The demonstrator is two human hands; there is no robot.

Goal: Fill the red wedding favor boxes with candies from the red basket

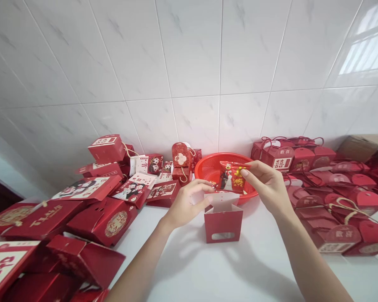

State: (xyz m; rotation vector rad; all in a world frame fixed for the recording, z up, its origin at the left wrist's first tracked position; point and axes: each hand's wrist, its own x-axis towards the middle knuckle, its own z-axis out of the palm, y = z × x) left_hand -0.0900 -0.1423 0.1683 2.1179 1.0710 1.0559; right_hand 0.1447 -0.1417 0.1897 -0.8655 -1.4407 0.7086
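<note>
A small red snack packet [232, 178], printed with a couple in wedding clothes, is pinched at its top edge between the thumb and fingers of my right hand [269, 184]. Below and in front of it stands an upright red paper gift box [223, 222], its top flaps raised and an oval window low on its front. Beside the box's upper left edge is my left hand [189, 203], thumb and fingers apart and curved, the thumb at the flap. Whether that thumb presses the flap is hard to see. Behind both hands sits a red plastic basket [204, 161], partly hidden by the packet.
Red gift boxes [103, 222] of several designs are heaped on the left. More red boxes [326, 214] with handles and cords stand in rows on the right. A brown cardboard box [357, 149] is at the far right. The white tiled wall [195, 54] rises behind the white table [189, 268].
</note>
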